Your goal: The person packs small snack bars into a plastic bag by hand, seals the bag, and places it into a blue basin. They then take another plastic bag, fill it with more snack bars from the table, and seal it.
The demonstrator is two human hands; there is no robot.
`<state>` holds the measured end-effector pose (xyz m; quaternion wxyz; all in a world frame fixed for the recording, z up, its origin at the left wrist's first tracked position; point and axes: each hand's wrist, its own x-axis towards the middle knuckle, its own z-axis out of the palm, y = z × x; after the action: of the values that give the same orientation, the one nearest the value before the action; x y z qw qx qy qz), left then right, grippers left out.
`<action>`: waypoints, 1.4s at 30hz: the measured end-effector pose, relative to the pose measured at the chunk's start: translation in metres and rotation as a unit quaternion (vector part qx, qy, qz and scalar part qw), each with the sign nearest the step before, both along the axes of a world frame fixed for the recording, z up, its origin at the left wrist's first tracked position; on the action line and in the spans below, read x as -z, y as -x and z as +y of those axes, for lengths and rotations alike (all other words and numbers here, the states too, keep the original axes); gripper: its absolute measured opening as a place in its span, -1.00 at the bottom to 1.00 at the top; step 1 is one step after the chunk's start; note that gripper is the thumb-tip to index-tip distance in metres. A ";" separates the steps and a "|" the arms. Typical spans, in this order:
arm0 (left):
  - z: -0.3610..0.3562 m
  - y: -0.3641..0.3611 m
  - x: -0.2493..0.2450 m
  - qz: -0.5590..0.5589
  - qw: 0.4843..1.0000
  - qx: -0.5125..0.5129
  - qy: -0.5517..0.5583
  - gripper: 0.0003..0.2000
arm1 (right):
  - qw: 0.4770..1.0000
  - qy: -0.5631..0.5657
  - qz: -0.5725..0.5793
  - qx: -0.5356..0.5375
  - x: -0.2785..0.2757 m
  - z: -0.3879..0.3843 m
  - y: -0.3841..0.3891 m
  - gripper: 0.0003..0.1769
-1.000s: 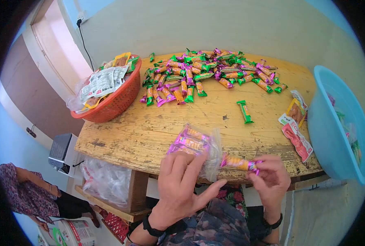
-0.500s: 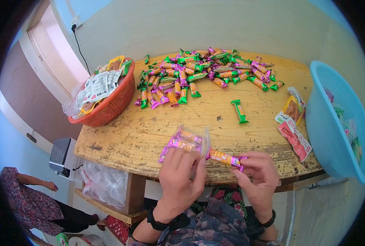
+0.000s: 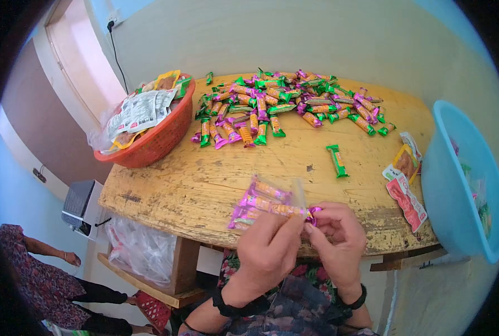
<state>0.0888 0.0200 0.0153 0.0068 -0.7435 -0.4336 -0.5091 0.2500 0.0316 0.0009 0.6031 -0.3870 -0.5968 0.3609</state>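
Near the table's front edge lies a clear plastic bag holding several purple-wrapped snack sticks. My left hand is closed on the bag's near side by its mouth; its fingertips are partly hidden. Between the fingers of my right hand is the purple end of another snack stick, most of whose length lies within the bag. One green-wrapped snack stick rests alone beyond my hands.
A heap of green and purple snack sticks covers the table's far side. An orange basket of packets stands left, a blue tub right. Flat food packets lie beside the tub. Another person is at lower left.
My right hand has moved left, and the snack stick it pinches has slid from outside the bag's mouth to mostly inside. The camera view has shifted slightly.
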 end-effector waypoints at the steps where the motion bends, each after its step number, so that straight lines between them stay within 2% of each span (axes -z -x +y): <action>1: 0.000 -0.002 0.000 -0.007 1.000 0.008 -0.003 -0.66 | 1.000 0.020 0.014 0.007 -0.002 0.000 0.004 -0.71; 5: -0.002 -0.010 0.003 -0.042 0.999 0.017 -0.008 -0.69 | 0.998 0.040 -0.014 0.041 -0.002 0.006 0.013 -0.73; 8: 0.000 -0.013 0.004 -0.059 0.998 0.024 -0.015 -0.74 | 0.992 -0.040 -0.097 0.066 0.002 0.017 0.015 -0.72; 14: -0.006 -0.008 0.005 -0.068 0.997 0.037 0.001 -0.71 | 0.979 -0.088 -0.178 0.039 -0.004 0.022 0.014 -0.70; 16: -0.011 0.000 0.002 -0.086 0.995 0.047 -0.010 -0.69 | 0.979 -0.057 -0.194 0.031 -0.005 0.021 0.013 -0.68; 19: -0.015 0.029 0.010 -0.099 0.993 -0.029 -0.050 -0.56 | 0.979 -0.022 -0.202 0.034 -0.003 0.022 0.010 -0.67; 22: -0.008 0.057 0.023 -0.224 0.973 -0.041 0.048 -0.39 | 0.975 0.014 -0.221 0.034 -0.012 0.021 0.013 -0.67; 25: -0.005 0.063 0.017 -0.370 0.911 0.039 0.176 -0.26 | 0.961 -0.002 -0.275 0.040 -0.019 0.023 0.017 -0.65; 29: -0.008 0.068 0.018 -0.181 0.963 0.050 0.191 -0.17 | 0.957 -0.034 -0.286 0.020 -0.015 0.030 0.017 -0.61; 31: -0.009 0.069 0.003 -0.066 0.980 0.049 0.183 -0.12 | 0.963 0.003 -0.268 0.003 -0.012 0.034 0.015 -0.61; 35: -0.004 0.069 -0.001 -0.003 0.980 0.061 0.187 0.01 | 0.976 0.058 -0.207 -0.022 -0.011 0.039 0.020 -0.61; 40: 0.014 0.074 -0.004 0.060 0.979 0.055 0.186 0.06 | 0.976 0.050 -0.210 -0.020 -0.006 0.047 0.021 -0.63; 42: 0.018 0.074 -0.001 0.026 0.974 0.080 0.211 0.06 | 0.974 0.043 -0.222 -0.027 -0.007 0.050 0.020 -0.63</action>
<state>0.0152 0.0375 0.0159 -0.1802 -0.7734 -0.4699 -0.3854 0.2300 0.0818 0.0077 0.4288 -0.4668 -0.7098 0.3073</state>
